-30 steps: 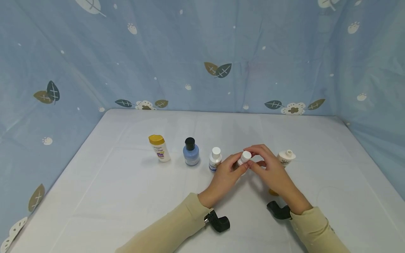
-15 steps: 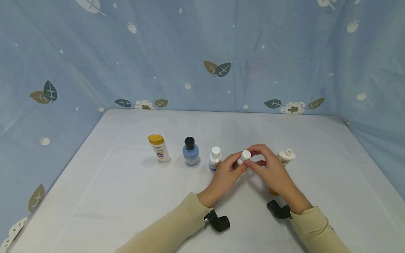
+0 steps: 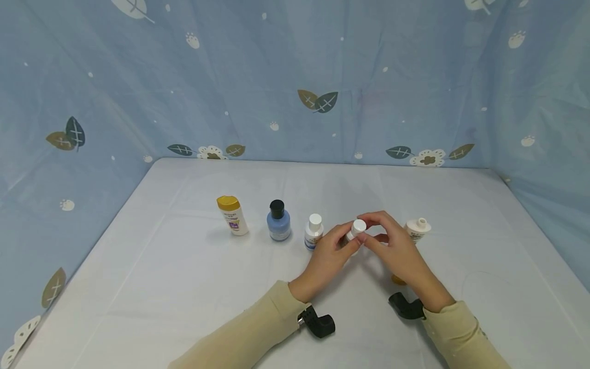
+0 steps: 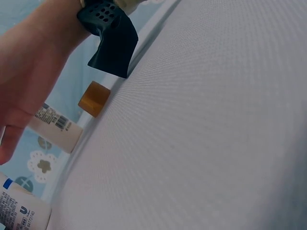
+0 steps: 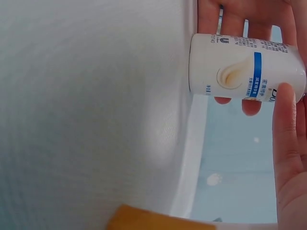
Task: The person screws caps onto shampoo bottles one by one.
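Between both hands a small white bottle point(image 5: 235, 72) with a blue band stands upright, its base at the table. My left hand point(image 3: 326, 256) grips its body, with fingers wrapped behind it. My right hand point(image 3: 397, 251) pinches at the white cap point(image 3: 359, 226), thumb and fingertips right at its sides. In the left wrist view the lower body of the same bottle point(image 4: 21, 206) shows at the corner, with my right hand above. Just left of my left hand stands another white-capped bottle point(image 3: 314, 233).
Further left are a blue bottle with black cap point(image 3: 278, 225) and a white bottle with gold cap point(image 3: 232, 215). Behind my right hand stands a white bottle with a bare neck point(image 3: 417, 228). A loose gold-brown cap point(image 4: 94, 98) lies on the white table point(image 3: 184, 307).
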A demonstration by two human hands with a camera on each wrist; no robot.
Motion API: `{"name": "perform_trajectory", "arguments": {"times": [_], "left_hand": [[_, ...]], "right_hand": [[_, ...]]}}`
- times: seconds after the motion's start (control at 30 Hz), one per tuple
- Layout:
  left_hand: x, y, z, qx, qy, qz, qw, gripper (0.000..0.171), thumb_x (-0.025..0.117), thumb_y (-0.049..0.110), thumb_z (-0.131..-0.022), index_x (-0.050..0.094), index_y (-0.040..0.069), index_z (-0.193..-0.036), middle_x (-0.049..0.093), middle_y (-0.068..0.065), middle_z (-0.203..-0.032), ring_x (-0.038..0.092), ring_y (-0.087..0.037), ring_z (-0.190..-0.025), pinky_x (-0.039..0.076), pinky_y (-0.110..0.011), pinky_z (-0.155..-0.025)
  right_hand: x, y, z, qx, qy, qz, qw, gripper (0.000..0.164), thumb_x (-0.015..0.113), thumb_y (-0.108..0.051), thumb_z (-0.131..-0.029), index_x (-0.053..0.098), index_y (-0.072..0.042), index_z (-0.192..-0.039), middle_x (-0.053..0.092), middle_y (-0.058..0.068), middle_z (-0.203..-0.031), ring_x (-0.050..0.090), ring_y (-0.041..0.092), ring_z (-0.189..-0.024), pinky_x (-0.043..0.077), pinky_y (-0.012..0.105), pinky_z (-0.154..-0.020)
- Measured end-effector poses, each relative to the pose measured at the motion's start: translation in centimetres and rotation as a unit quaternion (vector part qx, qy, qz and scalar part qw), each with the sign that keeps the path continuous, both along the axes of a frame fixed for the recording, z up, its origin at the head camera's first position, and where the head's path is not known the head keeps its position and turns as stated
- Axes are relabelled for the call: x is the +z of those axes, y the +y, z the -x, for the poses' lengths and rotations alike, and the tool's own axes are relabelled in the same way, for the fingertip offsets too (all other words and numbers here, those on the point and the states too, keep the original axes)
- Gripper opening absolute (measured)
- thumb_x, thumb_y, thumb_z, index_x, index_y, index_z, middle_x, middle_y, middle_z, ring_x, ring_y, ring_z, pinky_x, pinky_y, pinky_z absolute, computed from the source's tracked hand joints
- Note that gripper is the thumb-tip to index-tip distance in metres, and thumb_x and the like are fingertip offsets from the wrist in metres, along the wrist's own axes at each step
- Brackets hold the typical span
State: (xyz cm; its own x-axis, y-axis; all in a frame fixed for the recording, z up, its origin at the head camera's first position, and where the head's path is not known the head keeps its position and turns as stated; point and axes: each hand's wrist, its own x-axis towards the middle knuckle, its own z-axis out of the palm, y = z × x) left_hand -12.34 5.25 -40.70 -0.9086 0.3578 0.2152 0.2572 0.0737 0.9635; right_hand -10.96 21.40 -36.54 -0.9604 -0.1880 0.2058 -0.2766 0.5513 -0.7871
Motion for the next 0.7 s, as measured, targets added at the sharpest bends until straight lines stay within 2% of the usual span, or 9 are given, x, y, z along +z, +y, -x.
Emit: {"name": "perform_trajectory", "arguments": {"times": [0.27, 0.37, 0.57, 0.63, 0.7], "left_hand": [[-0.2, 0.0, 0.1, -0.002, 0.003, -0.002, 1.0, 0.035, 0.057, 0.038, -0.086, 0.055, 0.028, -0.119, 0.054, 0.01, -0.109, 0.05, -0.006, -0.095, 0.045, -0.024, -0.077], [0.5, 0.0, -0.1, -0.002, 0.0, -0.006, 1.0, 0.034, 0.057, 0.035, -0.086, 0.055, 0.026, -0.119, 0.054, 0.009, -0.109, 0.05, -0.005, -0.095, 0.045, -0.024, -0.078], [2.6, -0.4, -1.0, -0.008, -0.008, -0.033, 0.9994, 0.03, 0.057, 0.02, -0.088, 0.057, 0.015, -0.118, 0.055, 0.003, -0.109, 0.051, -0.009, -0.096, 0.045, -0.029, -0.08], [2.7, -0.4, -1.0, -0.007, -0.01, -0.032, 0.9994, 0.029, 0.057, 0.021, -0.088, 0.057, 0.015, -0.117, 0.056, 0.004, -0.108, 0.051, -0.009, -0.095, 0.045, -0.029, -0.08], [2.1, -0.3, -0.7, -0.001, -0.005, -0.023, 0.9997, 0.03, 0.058, 0.022, -0.088, 0.058, 0.017, -0.117, 0.056, 0.005, -0.107, 0.051, -0.007, -0.094, 0.045, -0.027, -0.078]], "right_hand": [[-0.1, 0.2, 0.1, -0.003, -0.009, 0.003, 1.0, 0.04, 0.06, -0.033, -0.085, 0.05, -0.024, -0.122, 0.051, -0.01, -0.112, 0.045, 0.005, -0.101, 0.046, 0.024, -0.077], [-0.1, 0.3, 0.2, -0.017, -0.021, 0.013, 1.0, 0.038, 0.061, -0.034, -0.084, 0.051, -0.023, -0.119, 0.053, -0.009, -0.111, 0.046, 0.005, -0.101, 0.045, 0.023, -0.078], [0.1, 0.3, 0.2, -0.034, -0.043, 0.035, 0.998, 0.03, 0.062, -0.033, -0.084, 0.055, -0.021, -0.111, 0.054, -0.007, -0.109, 0.048, 0.006, -0.101, 0.045, 0.022, -0.077], [0.1, 0.3, 0.1, -0.035, -0.045, 0.036, 0.998, 0.03, 0.062, -0.033, -0.084, 0.055, -0.021, -0.111, 0.054, -0.007, -0.11, 0.048, 0.006, -0.102, 0.046, 0.022, -0.077], [0.2, 0.3, 0.1, -0.03, -0.04, 0.034, 0.998, 0.03, 0.061, -0.032, -0.084, 0.055, -0.022, -0.112, 0.054, -0.007, -0.11, 0.048, 0.006, -0.101, 0.046, 0.023, -0.077]]}}
